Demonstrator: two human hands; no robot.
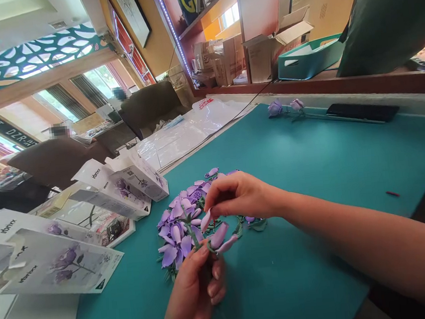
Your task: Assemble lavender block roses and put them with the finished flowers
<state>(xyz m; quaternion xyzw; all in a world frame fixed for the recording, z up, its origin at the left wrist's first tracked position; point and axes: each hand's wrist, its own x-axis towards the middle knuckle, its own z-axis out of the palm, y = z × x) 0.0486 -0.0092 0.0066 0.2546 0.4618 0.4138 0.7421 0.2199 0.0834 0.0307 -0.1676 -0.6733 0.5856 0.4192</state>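
Low in the middle, my left hand (pixel 200 286) has its fingers closed round the green stem of a partly built flower (pixel 218 236) with light purple petals. Just above it, my right hand (pixel 234 195) pinches a pale purple petal (pixel 206 220) between thumb and fingers, close to the flower. Behind both hands lies a pile of purple petals and green parts (pixel 179 228) on the teal table mat (pixel 302 271). My hands hide part of this pile.
Open white boxes with flower pictures (pixel 68 263) stand at the left. Two finished purple flowers (pixel 275 108) and a black flat object (pixel 362 112) lie at the back right. A small red piece (pixel 392 194) is on the right. Two people sit in the background.
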